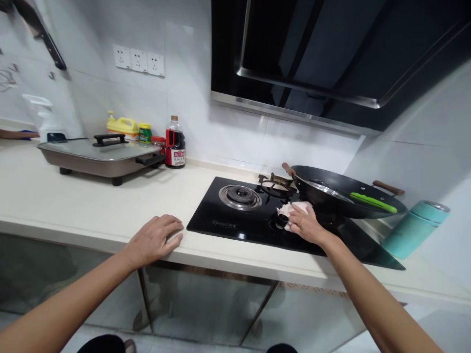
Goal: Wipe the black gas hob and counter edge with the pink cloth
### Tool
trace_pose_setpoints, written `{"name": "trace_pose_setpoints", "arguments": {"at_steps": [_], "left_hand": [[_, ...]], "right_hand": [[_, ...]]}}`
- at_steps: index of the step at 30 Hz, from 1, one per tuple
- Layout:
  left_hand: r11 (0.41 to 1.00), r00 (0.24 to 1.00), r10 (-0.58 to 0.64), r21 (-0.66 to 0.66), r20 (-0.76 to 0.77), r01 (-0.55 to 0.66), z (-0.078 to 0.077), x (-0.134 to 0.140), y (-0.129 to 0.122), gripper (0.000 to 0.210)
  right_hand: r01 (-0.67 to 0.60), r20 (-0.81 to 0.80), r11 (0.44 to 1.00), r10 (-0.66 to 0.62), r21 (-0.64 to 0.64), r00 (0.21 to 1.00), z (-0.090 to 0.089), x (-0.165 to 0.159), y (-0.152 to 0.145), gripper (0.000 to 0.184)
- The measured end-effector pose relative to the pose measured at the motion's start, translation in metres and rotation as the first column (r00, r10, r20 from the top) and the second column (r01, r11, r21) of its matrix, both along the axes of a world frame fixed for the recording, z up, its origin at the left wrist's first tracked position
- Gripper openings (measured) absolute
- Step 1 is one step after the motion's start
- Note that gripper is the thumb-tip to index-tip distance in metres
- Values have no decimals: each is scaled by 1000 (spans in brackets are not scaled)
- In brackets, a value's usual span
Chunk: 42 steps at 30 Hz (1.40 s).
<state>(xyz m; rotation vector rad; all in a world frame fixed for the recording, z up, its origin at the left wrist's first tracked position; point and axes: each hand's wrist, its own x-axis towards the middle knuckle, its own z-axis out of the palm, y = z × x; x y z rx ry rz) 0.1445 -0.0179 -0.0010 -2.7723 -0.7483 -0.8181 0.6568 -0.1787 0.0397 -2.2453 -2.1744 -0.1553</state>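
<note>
My right hand (306,224) presses a crumpled white cloth (302,206) onto the black glass gas stove (228,226), right beside a control knob (281,221). To the left, my left hand (156,238) rests on the front edge of the white counter (110,206), fingers loosely stretched and holding nothing. The stove's left burner (240,197) is bare, without its pot stand. A black pot stand (275,186) lies behind it, near the wok. On the right side of the stove sits a large black wok (320,196) with wooden handles and a green-handled utensil (373,202) in it.
A teal tumbler (415,229) leans at the far right. An electric pan with a glass lid (99,159) stands left, before a soy sauce bottle (175,144) and a yellow jug (123,125). The range hood (301,59) hangs overhead. Another person's hand (18,134) shows at the left edge.
</note>
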Motion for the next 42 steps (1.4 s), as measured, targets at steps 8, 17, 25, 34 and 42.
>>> {"name": "trace_pose_setpoints", "arguments": {"at_steps": [8, 17, 25, 34, 42], "left_hand": [[999, 1000, -16, 29, 22, 16, 1, 1, -2, 33], [1000, 1000, 1, -7, 9, 0, 2, 2, -2, 35], [1000, 999, -3, -11, 32, 4, 1, 1, -2, 35], [1000, 1000, -10, -8, 26, 10, 3, 2, -3, 34], [1000, 1000, 5, 5, 18, -5, 1, 3, 0, 35]], "right_hand": [[-121, 93, 960, 101, 251, 991, -32, 2, -20, 29], [-73, 255, 930, -23, 361, 967, -36, -10, -16, 27], [-214, 223, 838, 113, 502, 968, -42, -7, -24, 36], [-157, 39, 742, 175, 651, 984, -59, -22, -60, 31], [177, -237, 838, -59, 517, 970, -47, -28, -100, 31]]}}
